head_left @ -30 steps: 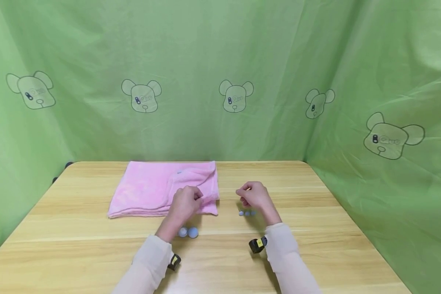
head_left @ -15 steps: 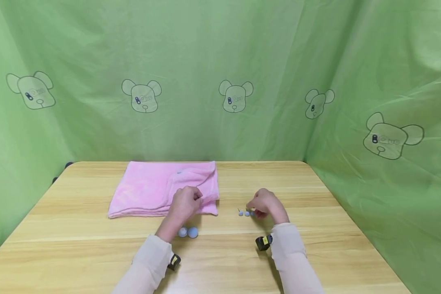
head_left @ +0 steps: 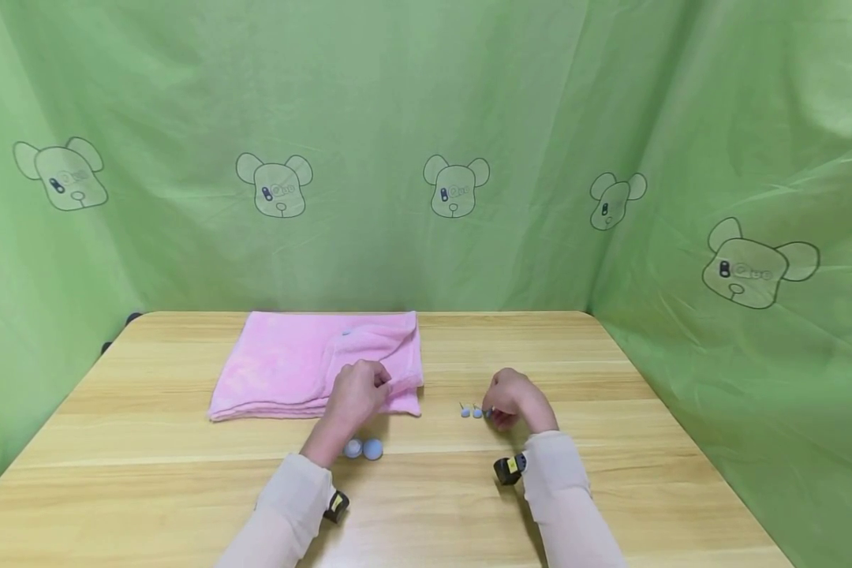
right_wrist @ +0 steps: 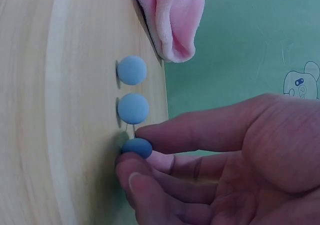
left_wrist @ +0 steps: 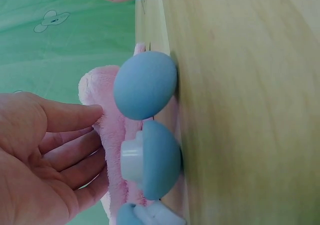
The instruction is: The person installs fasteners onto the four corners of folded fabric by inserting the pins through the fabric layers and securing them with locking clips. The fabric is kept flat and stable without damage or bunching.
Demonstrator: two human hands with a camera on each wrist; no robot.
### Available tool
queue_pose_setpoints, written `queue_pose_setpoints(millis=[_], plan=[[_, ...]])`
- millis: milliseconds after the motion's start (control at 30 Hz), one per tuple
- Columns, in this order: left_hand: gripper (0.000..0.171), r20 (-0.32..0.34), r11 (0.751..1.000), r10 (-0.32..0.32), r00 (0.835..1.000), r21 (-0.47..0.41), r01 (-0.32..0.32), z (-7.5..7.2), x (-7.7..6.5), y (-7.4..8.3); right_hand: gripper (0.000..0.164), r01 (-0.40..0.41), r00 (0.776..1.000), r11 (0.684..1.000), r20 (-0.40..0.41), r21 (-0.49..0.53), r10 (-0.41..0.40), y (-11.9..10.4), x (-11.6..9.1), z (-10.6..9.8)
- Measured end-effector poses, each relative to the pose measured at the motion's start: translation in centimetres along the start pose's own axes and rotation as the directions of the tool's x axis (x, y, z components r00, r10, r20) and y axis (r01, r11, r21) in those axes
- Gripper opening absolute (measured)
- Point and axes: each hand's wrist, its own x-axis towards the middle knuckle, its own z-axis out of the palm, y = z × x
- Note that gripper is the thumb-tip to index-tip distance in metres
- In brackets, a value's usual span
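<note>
My left hand (head_left: 357, 390) pinches the near right part of a folded pink plush blanket (head_left: 277, 363). In the left wrist view its thumb lies against the blanket edge, with the other fingers partly behind the cloth. My right hand (head_left: 514, 397) is low over the table at the right end of a short row of blue-headed pins. Between thumb and finger it holds one blue-headed pin (right_wrist: 137, 147), whose thin shaft shows in the right wrist view. Two like blue-headed pins, one farther (right_wrist: 132, 70) and one nearer (right_wrist: 133, 108), stand beside it on the table.
Near my left wrist lie blue rounded caps: one with its dome showing (left_wrist: 146, 85), one with a white stub (left_wrist: 162, 160), and another partly cut off (left_wrist: 150, 215). The wooden table (head_left: 426, 505) is bordered by a green curtain (head_left: 369, 252) behind and at the sides.
My right hand has moved right and down to the row of pins and taken hold of the rightmost one. The left hand stays on the blanket.
</note>
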Motion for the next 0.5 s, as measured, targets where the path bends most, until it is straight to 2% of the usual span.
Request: queue_pose_setpoints(millis=[500], plan=[[0.005,-0.007,1.0,-0.001,1.0,0.011,0.001,0.15,0.03,-0.28,0.007,0.019,0.999,1.0,-0.045,-0.009,-0.019,0.23,0.17,0.02]])
